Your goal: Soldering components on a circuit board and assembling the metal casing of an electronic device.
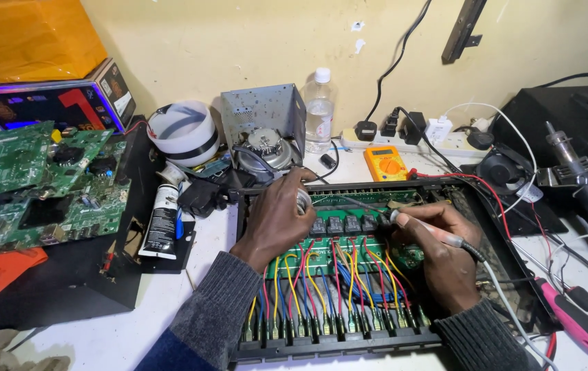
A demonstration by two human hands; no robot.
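At the centre of the frame, my left hand [276,216] grips a silver solder spool [303,200] over the open black chassis with a green circuit board and coloured wires [335,275]. My right hand [438,254] is clamped on a slim grey soldering iron [421,227], tip touching the board. Yellow multimeter [386,163] sits behind on the white worktop [115,333].

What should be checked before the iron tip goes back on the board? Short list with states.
1. Soldering iron gripped in right hand, pen-style: ok.
2. Solder spool held in left hand, wire leading toward the tip: ok.
3. Tip over the row of black relays on the green board: ok.
4. Coloured wires away from the tip: cannot tell, they run close beneath.
5. Iron cable free of snags: cannot tell.
6. Open chassis flat on the bench: ok.
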